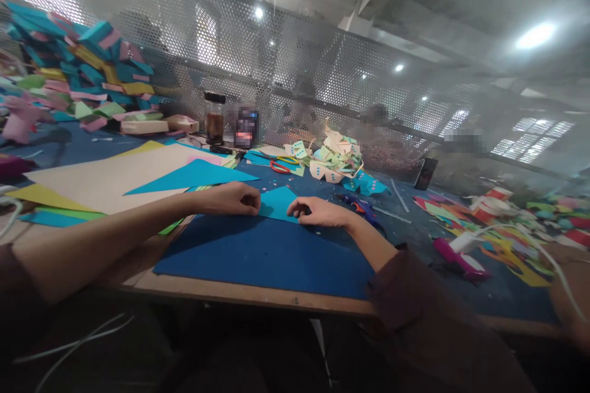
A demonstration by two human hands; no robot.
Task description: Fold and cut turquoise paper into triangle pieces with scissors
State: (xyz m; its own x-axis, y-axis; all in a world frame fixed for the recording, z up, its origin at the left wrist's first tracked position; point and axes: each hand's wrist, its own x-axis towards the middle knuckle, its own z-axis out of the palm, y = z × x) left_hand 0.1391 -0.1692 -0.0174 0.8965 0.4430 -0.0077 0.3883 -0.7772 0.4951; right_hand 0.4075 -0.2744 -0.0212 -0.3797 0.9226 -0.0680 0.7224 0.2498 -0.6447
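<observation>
A small blue sheet of paper [277,202] with a pointed top lies on the dark blue table mat. At its left edge is my left hand [235,198], fingers curled down and closed on the paper. My right hand [318,211] is closed at the opposite edge, its thumb and fingers bent onto the paper. My fingertips partly hide both side edges. To the left of my left hand, a larger blue sheet [198,177] rests with one corner pointing up on a stack of pale pink, yellow and green sheets [106,175].
Scissors [282,166] lie behind the paper, beside a heap of cut scraps [336,156]. A blue glue gun [362,207] is right of my right hand. A lidded jar [214,120] stands behind. Folded paper pieces [92,61] pile up at left. The table's front edge [276,299] is near me.
</observation>
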